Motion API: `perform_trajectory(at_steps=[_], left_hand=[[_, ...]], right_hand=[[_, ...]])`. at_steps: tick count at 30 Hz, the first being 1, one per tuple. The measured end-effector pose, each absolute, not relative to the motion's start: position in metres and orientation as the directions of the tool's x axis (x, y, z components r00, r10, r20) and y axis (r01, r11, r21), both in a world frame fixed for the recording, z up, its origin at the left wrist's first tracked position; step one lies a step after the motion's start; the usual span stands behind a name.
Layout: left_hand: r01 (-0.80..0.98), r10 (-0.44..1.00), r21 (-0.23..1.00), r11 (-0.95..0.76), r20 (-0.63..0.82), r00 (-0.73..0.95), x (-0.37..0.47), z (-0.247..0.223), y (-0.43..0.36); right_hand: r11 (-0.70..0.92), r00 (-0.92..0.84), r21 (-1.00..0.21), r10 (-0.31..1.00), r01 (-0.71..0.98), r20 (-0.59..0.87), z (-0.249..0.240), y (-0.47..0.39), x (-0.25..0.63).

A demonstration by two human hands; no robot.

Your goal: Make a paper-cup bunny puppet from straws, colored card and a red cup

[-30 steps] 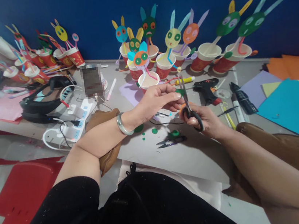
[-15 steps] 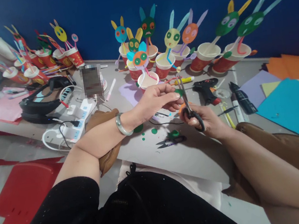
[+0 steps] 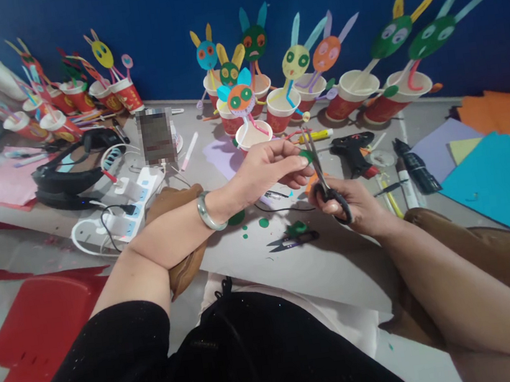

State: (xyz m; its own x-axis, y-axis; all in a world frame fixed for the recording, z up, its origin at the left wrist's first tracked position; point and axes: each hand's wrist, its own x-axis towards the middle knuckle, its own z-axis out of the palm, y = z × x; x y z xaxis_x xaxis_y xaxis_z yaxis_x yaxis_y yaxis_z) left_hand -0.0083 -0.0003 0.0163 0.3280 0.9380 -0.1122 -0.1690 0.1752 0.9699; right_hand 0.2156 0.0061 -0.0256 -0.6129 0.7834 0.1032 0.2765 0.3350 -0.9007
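My left hand (image 3: pixel 275 164) pinches a small green paper piece (image 3: pixel 307 156) between thumb and fingers. In my right hand (image 3: pixel 346 204) are black-handled scissors (image 3: pixel 324 185), blades pointing up and slightly parted beside the green piece. Whether the blades touch the paper I cannot tell. Below the hands, green paper circles (image 3: pixel 263 222) of different sizes lie on the grey table (image 3: pixel 255 260). A pair of thread snips (image 3: pixel 290 241) rests there too, with a green scrap (image 3: pixel 296 229) against it. Part of an orange paper piece (image 3: pixel 311 182) shows between the hands.
Red paper cups (image 3: pixel 280 115) with paper animal figures stand along the blue wall. To the right are a black glue gun (image 3: pixel 354 151), markers (image 3: pixel 405 187) and coloured paper sheets (image 3: pixel 493 178). A power strip (image 3: pixel 138 209) with cables and a black headset (image 3: pixel 74 171) lie left.
The camera view has shifted very slightly. Both hands keep nearly the same pose, with the green paper still beside the scissor blades.
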Motion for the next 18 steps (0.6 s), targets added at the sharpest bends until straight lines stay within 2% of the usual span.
perform_trajectory(at_steps=[18], left_hand=[[-0.184,0.952,0.966,0.182,-0.127,0.277,-0.0071,0.0145,0.0044]], right_hand=[[0.344,-0.61,-0.89,0.786,0.3,0.098,-0.0238,0.0052,0.2152]])
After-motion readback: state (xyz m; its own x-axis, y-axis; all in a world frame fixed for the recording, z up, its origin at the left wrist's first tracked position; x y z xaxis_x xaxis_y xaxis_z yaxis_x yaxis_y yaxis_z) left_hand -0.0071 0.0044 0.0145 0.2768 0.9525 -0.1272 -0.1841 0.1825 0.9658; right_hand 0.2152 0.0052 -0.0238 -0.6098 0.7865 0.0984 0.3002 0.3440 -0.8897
